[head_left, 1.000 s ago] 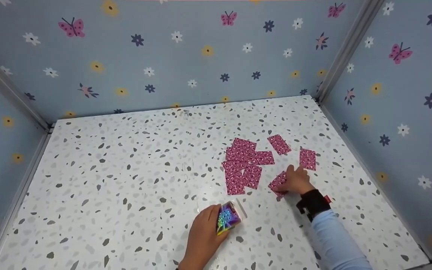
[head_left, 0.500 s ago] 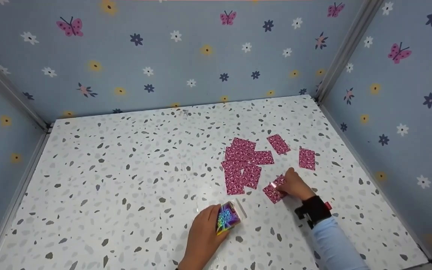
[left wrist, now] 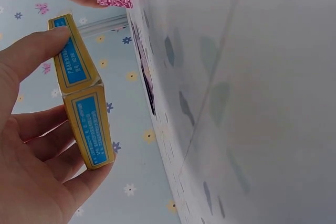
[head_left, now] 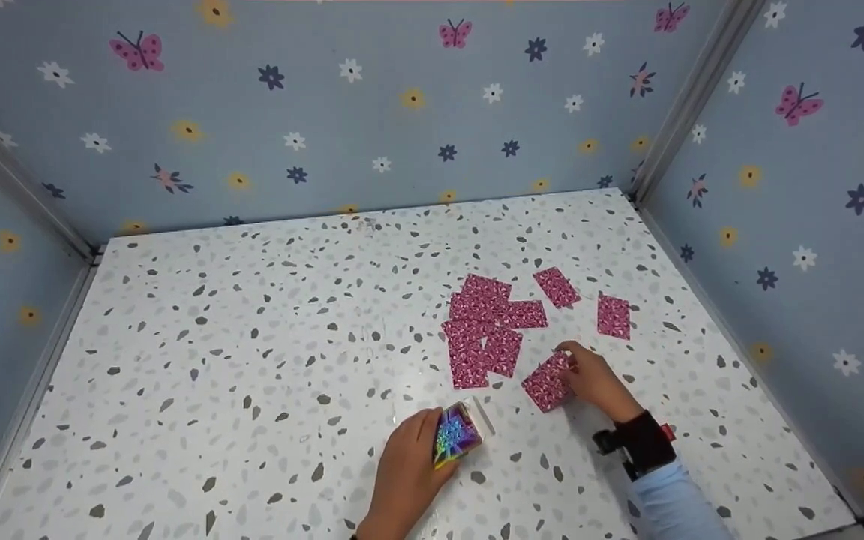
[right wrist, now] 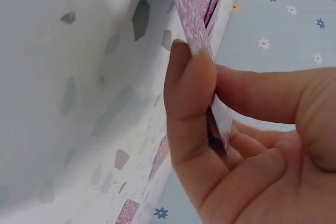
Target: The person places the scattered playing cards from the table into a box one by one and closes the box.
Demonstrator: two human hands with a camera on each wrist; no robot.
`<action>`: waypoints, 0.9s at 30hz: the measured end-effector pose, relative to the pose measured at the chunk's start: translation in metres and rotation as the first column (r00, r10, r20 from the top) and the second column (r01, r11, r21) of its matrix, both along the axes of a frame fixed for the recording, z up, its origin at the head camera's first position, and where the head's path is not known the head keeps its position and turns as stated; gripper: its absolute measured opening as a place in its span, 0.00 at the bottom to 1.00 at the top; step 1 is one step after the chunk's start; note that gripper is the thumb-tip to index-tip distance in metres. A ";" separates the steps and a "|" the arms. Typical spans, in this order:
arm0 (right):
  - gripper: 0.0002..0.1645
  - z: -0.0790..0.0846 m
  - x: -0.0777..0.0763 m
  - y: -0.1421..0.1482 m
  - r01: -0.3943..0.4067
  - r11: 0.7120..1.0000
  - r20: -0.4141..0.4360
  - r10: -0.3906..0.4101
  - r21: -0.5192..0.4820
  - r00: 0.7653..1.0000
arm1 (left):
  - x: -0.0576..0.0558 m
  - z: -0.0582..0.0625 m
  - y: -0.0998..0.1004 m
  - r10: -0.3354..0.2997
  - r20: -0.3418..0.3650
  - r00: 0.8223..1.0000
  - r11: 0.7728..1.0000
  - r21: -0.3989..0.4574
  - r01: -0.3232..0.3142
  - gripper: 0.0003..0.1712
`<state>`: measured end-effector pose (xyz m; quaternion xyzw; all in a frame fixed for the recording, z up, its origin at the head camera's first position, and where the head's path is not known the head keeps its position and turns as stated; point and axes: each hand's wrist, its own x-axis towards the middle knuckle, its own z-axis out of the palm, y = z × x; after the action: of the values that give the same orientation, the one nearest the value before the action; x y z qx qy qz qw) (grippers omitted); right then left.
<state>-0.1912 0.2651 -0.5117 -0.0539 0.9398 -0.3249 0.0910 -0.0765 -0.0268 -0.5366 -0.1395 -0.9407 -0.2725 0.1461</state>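
Note:
In the head view my left hand (head_left: 406,465) grips a small card box (head_left: 456,436) with a shiny holographic front. The box's white end flap (head_left: 483,417) stands out on the right side. Yellow edges and blue printed labels show on the box (left wrist: 86,98) in the left wrist view, thumb on one side and fingers on the other. My right hand (head_left: 595,379) pinches a pink-patterned playing card (head_left: 544,384) between thumb and fingers. The right wrist view shows this card (right wrist: 191,14) nearly edge-on, tilted over the table.
An overlapping group of playing cards (head_left: 477,315) lies back-up beyond the box. Two single cards, an upper one (head_left: 556,287) and a right one (head_left: 613,316), lie apart from it. The speckled table (head_left: 252,360) is bounded by flowered panels (head_left: 372,97) at the back and sides.
My right hand has picked at the card and drawn it a little left and nearer, away from the single card on the right. My left hand and the box have stayed put.

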 end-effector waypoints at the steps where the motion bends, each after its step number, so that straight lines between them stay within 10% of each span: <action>1: 0.24 0.001 0.002 0.000 -0.006 1.000 -0.012 0.005 -0.010 1.000 | 0.000 0.000 0.000 -0.001 -0.005 1.000 1.000 0.003 0.001 0.41; 13: 0.19 0.016 0.024 -0.014 -0.069 0.938 0.066 0.097 -0.340 0.993 | 0.001 0.002 0.002 0.008 0.013 1.000 1.000 -0.010 -0.008 0.40; 27: 0.18 0.030 0.052 -0.051 -0.118 0.733 -0.013 0.148 -0.670 0.989 | 0.003 0.003 0.001 0.014 0.002 1.000 1.000 0.019 -0.014 0.40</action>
<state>-0.1391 0.2146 -0.4820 -0.1432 0.7524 -0.6338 0.1079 -0.0740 -0.0255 -0.5337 -0.1313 -0.9392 -0.2806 0.1484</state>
